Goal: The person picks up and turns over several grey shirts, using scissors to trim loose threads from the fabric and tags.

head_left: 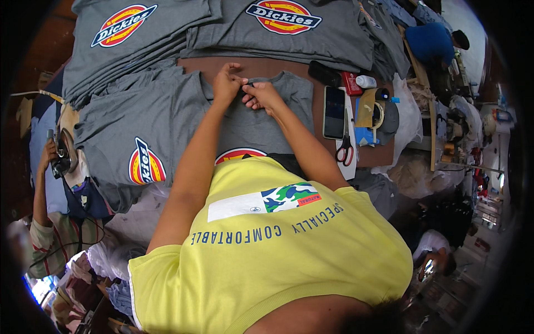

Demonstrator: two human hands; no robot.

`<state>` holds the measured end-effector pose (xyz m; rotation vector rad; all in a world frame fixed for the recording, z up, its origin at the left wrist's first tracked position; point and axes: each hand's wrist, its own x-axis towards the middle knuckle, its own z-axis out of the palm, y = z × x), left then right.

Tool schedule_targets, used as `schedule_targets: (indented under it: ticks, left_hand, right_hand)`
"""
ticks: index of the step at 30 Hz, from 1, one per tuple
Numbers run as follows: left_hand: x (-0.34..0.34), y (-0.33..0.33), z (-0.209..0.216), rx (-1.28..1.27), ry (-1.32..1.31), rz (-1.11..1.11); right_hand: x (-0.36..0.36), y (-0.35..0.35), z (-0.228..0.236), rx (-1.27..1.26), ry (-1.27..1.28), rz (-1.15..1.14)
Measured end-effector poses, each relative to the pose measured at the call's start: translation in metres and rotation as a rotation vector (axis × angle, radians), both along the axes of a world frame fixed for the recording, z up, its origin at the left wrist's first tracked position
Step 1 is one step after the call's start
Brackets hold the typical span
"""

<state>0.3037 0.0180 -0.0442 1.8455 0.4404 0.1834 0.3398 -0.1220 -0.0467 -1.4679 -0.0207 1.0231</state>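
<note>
A grey T-shirt point(233, 125) with a red, yellow and white chest print lies on the brown tabletop, close against my body. Over its neckline, my left hand point(227, 83) and my right hand point(261, 97) meet with their fingertips almost touching. The left thumb and forefinger are pinched together. My right fingers are curled closed, with a small dark bit showing at the tips. What either pinch holds is too small to make out.
Stacks of printed grey T-shirts point(261, 42) fill the far side, and more shirts point(128, 128) lie at left. On the right are a phone point(334, 114), scissors point(345, 150), a white bottle point(365, 82) and tape rolls point(378, 114). Another person's hand holds an iron point(65, 153) at far left.
</note>
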Motion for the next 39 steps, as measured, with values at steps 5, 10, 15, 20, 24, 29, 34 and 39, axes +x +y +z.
schedule_targets:
  ticks: [5, 10, 15, 20, 24, 29, 34, 39]
  left_hand:
    - [0.008, 0.007, -0.013, -0.122, -0.07, 0.025]
    - [0.015, 0.025, -0.006, -0.249, -0.016, -0.113]
    - [0.012, 0.023, 0.002, -0.307, -0.028, -0.17]
    - [0.016, 0.023, 0.004, -0.178, -0.07, -0.224]
    - [0.016, 0.013, 0.001, 0.021, -0.09, -0.162]
    - [0.006, 0.054, 0.013, 0.792, -0.288, -0.095]
    - [-0.03, 0.103, 0.03, 1.243, -0.134, 0.045]
    - [-0.034, 0.114, 0.022, 1.375, -0.143, -0.084]
  right_hand:
    - [-0.005, -0.001, 0.008, 0.015, 0.011, -0.03]
    - [-0.021, 0.0, 0.023, 0.166, -0.031, -0.321]
    - [-0.01, -0.001, 0.022, 0.096, -0.014, -0.274]
    - [-0.001, 0.008, 0.005, 0.011, -0.164, -0.244]
    - [0.009, 0.006, -0.005, -0.135, -0.436, -0.065]
    - [0.03, -0.048, 0.012, -0.296, -1.074, -0.159]
    - [0.059, -0.103, 0.027, -0.619, -1.368, -0.012]
    - [0.065, -0.093, 0.02, -0.706, -1.358, 0.166]
